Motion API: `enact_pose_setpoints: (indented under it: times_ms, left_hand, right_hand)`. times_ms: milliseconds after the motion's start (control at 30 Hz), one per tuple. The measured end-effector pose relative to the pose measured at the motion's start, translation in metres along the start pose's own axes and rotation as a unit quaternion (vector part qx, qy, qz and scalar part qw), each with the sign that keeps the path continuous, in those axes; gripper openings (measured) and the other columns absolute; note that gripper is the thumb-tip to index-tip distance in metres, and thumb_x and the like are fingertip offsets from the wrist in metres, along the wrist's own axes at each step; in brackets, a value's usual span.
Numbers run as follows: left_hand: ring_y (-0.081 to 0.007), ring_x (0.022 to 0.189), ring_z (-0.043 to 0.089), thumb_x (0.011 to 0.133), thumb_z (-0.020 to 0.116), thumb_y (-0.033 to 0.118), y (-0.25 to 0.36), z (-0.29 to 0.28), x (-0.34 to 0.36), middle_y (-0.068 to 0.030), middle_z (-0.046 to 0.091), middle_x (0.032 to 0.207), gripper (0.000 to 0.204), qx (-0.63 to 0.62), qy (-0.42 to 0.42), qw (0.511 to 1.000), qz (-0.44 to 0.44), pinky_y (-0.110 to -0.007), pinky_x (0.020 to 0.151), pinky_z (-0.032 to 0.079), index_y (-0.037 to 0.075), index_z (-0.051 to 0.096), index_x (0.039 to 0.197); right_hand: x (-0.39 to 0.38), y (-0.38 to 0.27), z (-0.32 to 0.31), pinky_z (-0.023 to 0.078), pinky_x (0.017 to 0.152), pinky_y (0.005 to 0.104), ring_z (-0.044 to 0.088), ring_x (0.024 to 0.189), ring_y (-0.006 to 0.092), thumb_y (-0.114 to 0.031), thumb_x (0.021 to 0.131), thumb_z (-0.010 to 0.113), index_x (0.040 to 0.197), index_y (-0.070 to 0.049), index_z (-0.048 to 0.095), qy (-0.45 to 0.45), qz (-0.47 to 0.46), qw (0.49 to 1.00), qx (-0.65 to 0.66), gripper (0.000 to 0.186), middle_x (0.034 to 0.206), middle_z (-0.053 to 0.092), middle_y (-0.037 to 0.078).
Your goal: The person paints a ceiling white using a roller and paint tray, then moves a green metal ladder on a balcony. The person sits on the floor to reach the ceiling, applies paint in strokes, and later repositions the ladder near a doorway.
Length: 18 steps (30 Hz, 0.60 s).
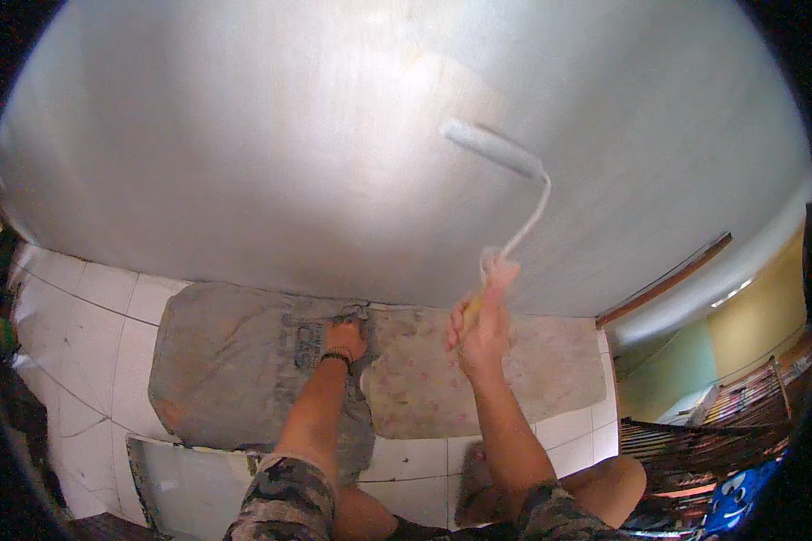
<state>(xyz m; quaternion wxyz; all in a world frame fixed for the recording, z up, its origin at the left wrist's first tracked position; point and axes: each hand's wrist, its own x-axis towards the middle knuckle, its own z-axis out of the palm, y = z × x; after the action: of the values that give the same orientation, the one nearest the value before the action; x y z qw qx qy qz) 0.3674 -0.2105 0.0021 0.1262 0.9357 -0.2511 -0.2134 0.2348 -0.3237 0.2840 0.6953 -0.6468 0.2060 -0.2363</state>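
My right hand (484, 332) is wrapped round the yellow handle of a paint roller (493, 148). The roller's pale sleeve is raised against or close to a whitish wall (271, 162); contact cannot be made out. Its wire frame bends down to the handle. Lower and to the left, my left hand (346, 340), with a dark bracelet at the wrist, is closed on the bunched edge of a grey sheet (235, 361) on the floor. Beside that sheet lies a stained, beige patterned cloth (433, 370) along the foot of the wall.
White floor tiles (81, 316) surround the cloths. A flat grey panel or tray (194, 487) lies at the lower left. The wall ends at the right by a brown wooden strip (668, 278). Beyond are slatted wooden pieces (740, 406) and a blue item (740, 496).
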Motion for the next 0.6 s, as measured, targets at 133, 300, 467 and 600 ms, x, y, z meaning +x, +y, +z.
enact_pose_setpoints:
  times_ms: [133,300,467,600]
  left_hand:
    - [-0.0277,0.111,0.057,0.085,0.059,0.039,-0.024,-0.021,-0.024,-0.0102,0.066,0.109,0.041,0.038,0.080,0.996,-0.006,-0.049,0.100,0.037,0.007,0.063,0.111]
    - [-0.0290,0.107,0.059,0.084,0.061,0.035,-0.074,-0.047,-0.066,-0.0119,0.065,0.108,0.035,-0.009,0.113,0.982,-0.152,-0.043,0.095,0.043,0.007,0.066,0.104]
    - [-0.0293,0.096,0.063,0.085,0.058,0.028,-0.146,-0.023,-0.090,-0.0127,0.066,0.103,0.028,0.037,0.135,0.967,-0.211,-0.041,0.089,0.045,0.008,0.066,0.101]
    - [-0.0275,0.093,0.065,0.085,0.056,0.025,-0.162,-0.024,-0.095,-0.0102,0.068,0.101,0.025,0.042,0.113,0.970,-0.211,-0.043,0.086,0.045,0.008,0.067,0.101]
  right_hand:
    - [0.034,-0.026,0.052,0.035,0.036,0.0300,0.040,0.039,0.0143,-0.064,0.095,0.033,0.082,-0.009,0.044,-0.031,-0.029,0.998,0.056,0.057,0.056,0.042,0.002]
    - [0.068,-0.029,0.078,0.035,0.036,0.0278,0.042,0.040,0.0114,-0.059,0.097,0.034,0.080,-0.008,0.045,-0.046,-0.136,0.990,0.011,0.055,0.055,0.043,0.001]
    - [0.073,0.062,0.065,0.034,0.036,0.0266,0.042,0.037,0.0105,-0.055,0.098,0.036,0.073,-0.008,0.046,0.004,-0.172,0.983,-0.069,0.054,0.053,0.044,0.000]
    - [0.055,0.100,0.049,0.034,0.035,0.0264,0.041,0.037,0.0102,-0.054,0.099,0.035,0.070,-0.008,0.046,0.030,-0.147,0.982,-0.116,0.056,0.051,0.043,0.000]
